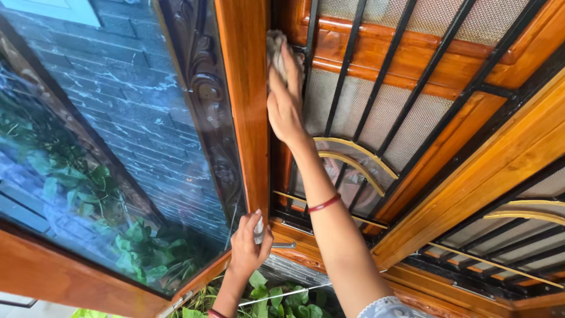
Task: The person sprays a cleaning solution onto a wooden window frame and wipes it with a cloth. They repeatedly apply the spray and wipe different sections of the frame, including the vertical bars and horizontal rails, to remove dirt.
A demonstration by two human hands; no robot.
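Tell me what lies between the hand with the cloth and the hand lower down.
In the head view, the varnished wooden frame post and the black grille bars lie between the right hand, pressing a grey cloth, and the left hand.

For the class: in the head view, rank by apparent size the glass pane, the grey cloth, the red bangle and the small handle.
1. glass pane
2. grey cloth, partly covered by the right hand
3. red bangle and small handle in the left hand: too alike to rank.

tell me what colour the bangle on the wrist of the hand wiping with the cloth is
Red: a thin bangle on the right hand's wrist, clearest in the head view.
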